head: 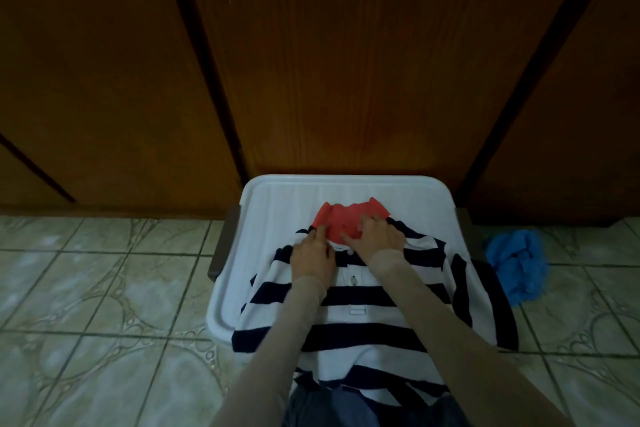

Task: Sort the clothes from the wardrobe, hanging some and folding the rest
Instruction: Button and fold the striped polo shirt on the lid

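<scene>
A navy-and-white striped polo shirt lies front up on a white plastic tray, buttons visible, its hem hanging over the near edge. Its red collar points toward the wardrobe. My left hand rests on the shirt's left shoulder, fingertips touching the collar's left edge. My right hand lies on the collar's right side, fingers spread over the red cloth. Both sleeves are beige.
Closed brown wardrobe doors stand directly behind the tray. A crumpled blue garment lies on the tiled floor to the right. Dark blue cloth shows at the bottom edge, under the shirt's hem.
</scene>
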